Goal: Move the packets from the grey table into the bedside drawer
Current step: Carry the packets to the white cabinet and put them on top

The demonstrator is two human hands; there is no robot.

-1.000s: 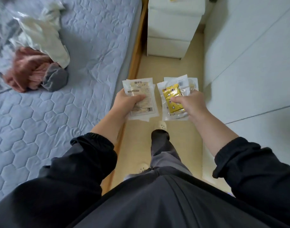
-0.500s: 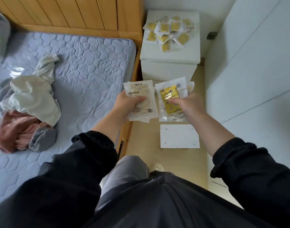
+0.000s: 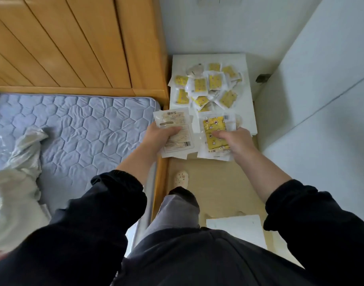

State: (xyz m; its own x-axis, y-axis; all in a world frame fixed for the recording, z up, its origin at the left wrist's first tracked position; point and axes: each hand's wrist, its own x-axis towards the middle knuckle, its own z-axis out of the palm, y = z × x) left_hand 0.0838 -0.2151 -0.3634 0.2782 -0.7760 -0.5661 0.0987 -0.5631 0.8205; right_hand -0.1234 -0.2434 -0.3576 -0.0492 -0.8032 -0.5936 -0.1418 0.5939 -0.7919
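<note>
My left hand (image 3: pixel 159 135) grips a stack of white packets with printed backs (image 3: pixel 175 120), held just over the front left corner of the white bedside cabinet (image 3: pixel 248 104). My right hand (image 3: pixel 232 141) grips another stack of packets (image 3: pixel 214 129) whose top one shows a yellow pouch with stars. Both stacks hover at the cabinet's front edge. Several more yellow-and-white packets (image 3: pixel 208 85) lie heaped on the cabinet top. No drawer front is visible from this angle.
A bed with a grey quilted mattress (image 3: pixel 84 124) and wooden headboard (image 3: pixel 73 42) is to the left, with crumpled clothes (image 3: pixel 16 178) on it. A white wall or wardrobe (image 3: pixel 321 100) stands to the right. A white panel (image 3: pixel 237 230) lies on the floor near my feet.
I have walked closer to the bedside cabinet, so it and the heaped packets now sit right ahead. Both hands keep their stacks and now reach the cabinet's front edge.
</note>
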